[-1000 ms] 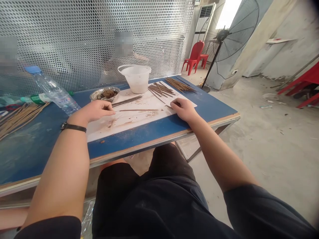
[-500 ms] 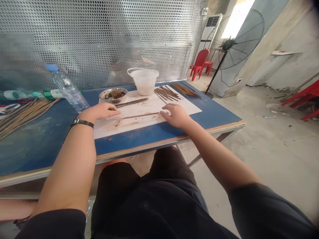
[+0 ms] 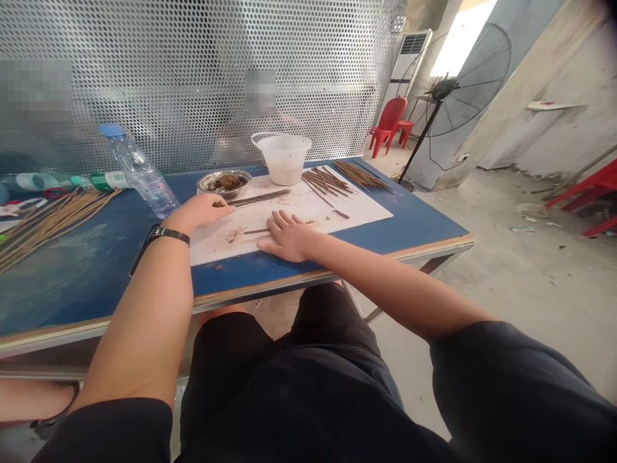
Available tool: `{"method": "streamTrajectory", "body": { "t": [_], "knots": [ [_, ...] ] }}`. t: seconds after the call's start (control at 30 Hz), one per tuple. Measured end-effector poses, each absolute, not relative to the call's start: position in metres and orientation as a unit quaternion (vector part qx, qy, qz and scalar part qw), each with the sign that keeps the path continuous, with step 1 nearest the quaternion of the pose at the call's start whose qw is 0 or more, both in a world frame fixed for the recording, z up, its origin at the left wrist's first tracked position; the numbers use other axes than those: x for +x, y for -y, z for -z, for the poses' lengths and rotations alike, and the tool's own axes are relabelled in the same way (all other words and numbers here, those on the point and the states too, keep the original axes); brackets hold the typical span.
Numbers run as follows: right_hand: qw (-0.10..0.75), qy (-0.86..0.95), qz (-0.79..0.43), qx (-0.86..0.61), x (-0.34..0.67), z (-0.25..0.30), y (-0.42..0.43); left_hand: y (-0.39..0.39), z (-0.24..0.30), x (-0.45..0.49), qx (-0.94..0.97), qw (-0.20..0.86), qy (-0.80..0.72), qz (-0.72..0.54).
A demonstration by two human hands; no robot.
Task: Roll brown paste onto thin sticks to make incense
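Brown stick lies beneath your flattened right hand

Your right hand (image 3: 286,236) is spread wide, palm down and fingers extended over the white board (image 3: 231,254), gripping nothing. The thin brown stick (image 3: 255,231) passes under its fingers: one end shows at nine o'clock from that hand, a short bit of the other at two. From your left hand (image 3: 200,212), the same stick sits between three and four o'clock, apart from it.

Your left hand is loosely curled above the board's left edge; you cannot tell from this view whether it grips anything. Just beside its fingertips, toward three o'clock, is the near end of the dark stick bundle (image 3: 263,197). At one o'clock from that hand stands the metal bowl (image 3: 224,184) of brown material, and at ten the leaning plastic bottle (image 3: 144,180).

From your right hand, the white bucket (image 3: 284,161) stands at twelve, the fanned sticks (image 3: 330,181) lie at one, and a small brown piece (image 3: 341,214) lies at two.
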State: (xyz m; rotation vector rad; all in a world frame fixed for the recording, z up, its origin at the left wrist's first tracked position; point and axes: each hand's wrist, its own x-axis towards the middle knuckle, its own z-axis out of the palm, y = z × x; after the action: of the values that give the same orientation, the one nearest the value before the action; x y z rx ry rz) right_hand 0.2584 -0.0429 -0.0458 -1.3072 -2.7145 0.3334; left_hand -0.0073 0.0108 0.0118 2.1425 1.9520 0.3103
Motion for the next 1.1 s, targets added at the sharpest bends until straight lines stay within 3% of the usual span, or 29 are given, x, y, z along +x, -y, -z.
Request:
{"method": "streamTrajectory", "body": {
  "t": [0.13, 0.47, 0.9, 1.1],
  "knots": [
    [0.079, 0.895, -0.114, -0.424, 0.27, 0.051, 0.066, -0.013, -0.01, -0.01, 0.73, 0.093, -0.665, -0.129],
    [-0.008, 0.878, -0.096, -0.468, 0.252, 0.036, 0.011, -0.006, -0.014, -0.002, 0.713, 0.091, -0.689, -0.097],
    [0.023, 0.903, -0.136, -0.406, 0.306, 0.042, 0.072, -0.014, -0.006, -0.007, 0.719, 0.076, -0.681, -0.113],
    [0.03, 0.897, -0.109, -0.427, 0.299, 0.048, 0.035, -0.016, -0.002, -0.011, 0.721, 0.081, -0.68, -0.107]
  ]
}}
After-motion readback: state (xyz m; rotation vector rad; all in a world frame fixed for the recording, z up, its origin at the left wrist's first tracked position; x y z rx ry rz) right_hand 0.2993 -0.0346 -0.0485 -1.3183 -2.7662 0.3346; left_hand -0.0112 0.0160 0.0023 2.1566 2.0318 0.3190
